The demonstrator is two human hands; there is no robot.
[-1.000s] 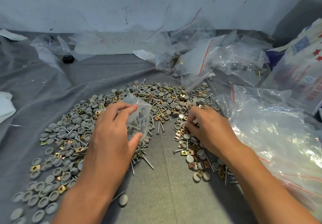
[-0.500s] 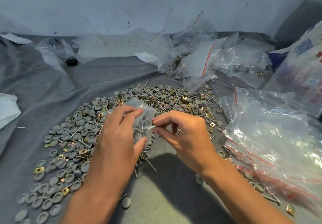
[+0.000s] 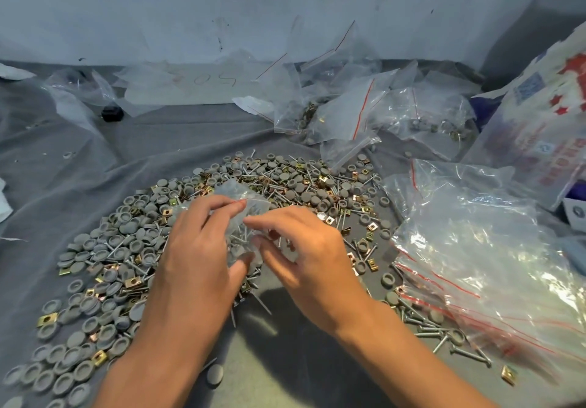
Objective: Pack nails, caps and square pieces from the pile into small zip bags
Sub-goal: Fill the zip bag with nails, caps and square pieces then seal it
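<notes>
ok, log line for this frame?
left hand: holds small zip bag open | right hand: at bag mouth, contents unclear | pile: unpacked

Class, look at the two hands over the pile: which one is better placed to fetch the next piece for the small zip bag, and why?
Probably the right hand. The left hand pinches the small zip bag by its red-lined mouth, so it is occupied. The right hand's fingers sit at the bag's opening, with nails and caps of the pile beside it.

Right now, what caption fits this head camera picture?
Left hand holds a small zip bag while right hand feeds it above the pile.
</notes>
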